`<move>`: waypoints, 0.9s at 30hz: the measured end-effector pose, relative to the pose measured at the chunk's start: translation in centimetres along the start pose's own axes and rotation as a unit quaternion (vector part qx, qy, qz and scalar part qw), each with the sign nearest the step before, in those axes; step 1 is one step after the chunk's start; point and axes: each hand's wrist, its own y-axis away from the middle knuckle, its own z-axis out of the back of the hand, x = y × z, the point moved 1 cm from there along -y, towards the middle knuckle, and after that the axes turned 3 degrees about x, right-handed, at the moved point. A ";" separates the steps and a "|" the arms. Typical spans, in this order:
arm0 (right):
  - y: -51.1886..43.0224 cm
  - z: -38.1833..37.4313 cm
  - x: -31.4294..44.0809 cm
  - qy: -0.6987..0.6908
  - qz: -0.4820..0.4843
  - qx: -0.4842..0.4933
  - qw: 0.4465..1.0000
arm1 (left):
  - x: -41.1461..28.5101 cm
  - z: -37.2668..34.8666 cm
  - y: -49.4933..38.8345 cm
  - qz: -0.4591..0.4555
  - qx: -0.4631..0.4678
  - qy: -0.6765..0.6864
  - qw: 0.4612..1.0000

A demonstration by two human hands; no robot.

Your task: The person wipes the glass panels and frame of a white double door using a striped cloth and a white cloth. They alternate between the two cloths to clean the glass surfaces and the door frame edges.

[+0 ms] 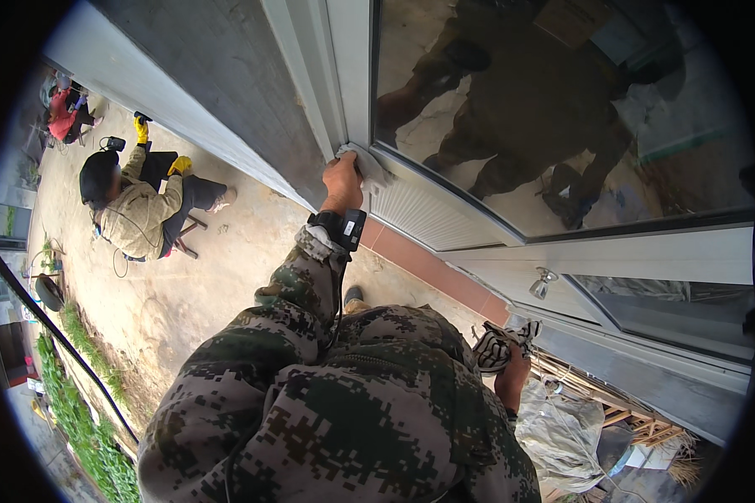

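My left hand (343, 180) grips a pale grey cloth (368, 168) and presses it against the white door frame (349, 82), beside the corner of a dark glass pane (560, 113). A black device is strapped to that wrist. Low on the right, my right hand (514, 371) holds a bunched black-and-white striped cloth (500, 347), away from the door. A metal door knob (543, 283) sits on the white door between the two hands. The pane reflects a dark figure. Below it is a ribbed white panel (428, 210).
A person (138, 201) in yellow gloves sits on a stool at left; another person (66, 113) in red sits farther off. A red tiled sill (409, 256) runs under the door. Plastic sheeting (557, 434) and wooden slats (629, 418) lie at lower right. Green plants (82, 427) grow at lower left.
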 end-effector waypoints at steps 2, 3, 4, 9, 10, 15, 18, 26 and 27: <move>-0.1 -0.2 0.3 -0.063 -0.033 -0.005 0.997 | -0.4 -1.0 -0.6 0.071 -0.045 0.010 0.996; -0.3 -0.5 0.6 -0.136 -0.064 -0.010 0.989 | -0.5 -1.3 -0.7 0.027 -0.072 -0.072 0.994; -0.4 -0.8 0.9 -0.208 -0.094 -0.015 0.973 | -0.6 -1.7 -0.9 -0.012 -0.100 -0.148 0.984; 1.1 -1.2 3.2 -0.022 0.037 0.007 0.999 | -1.1 -2.5 -1.1 -0.078 -0.144 -0.278 0.947; 1.2 -1.3 3.5 0.005 0.062 0.004 0.998 | -1.5 -2.5 -0.9 -0.063 -0.124 -0.278 0.950; 0.9 -1.7 3.8 -0.028 0.046 0.016 0.998 | -5.6 -2.8 0.6 -0.100 -0.094 -0.267 0.954; 0.4 -1.8 3.6 -0.081 0.034 0.043 0.995 | -7.1 -2.9 2.3 -0.156 -0.113 -0.240 0.951; -0.6 -1.9 3.2 -0.048 0.024 0.035 0.998 | -5.1 -2.9 1.6 -0.097 -0.144 -0.215 0.961; -0.6 -1.9 3.2 -0.039 0.029 0.032 0.998 | -4.9 -3.0 1.6 -0.037 -0.125 -0.143 0.981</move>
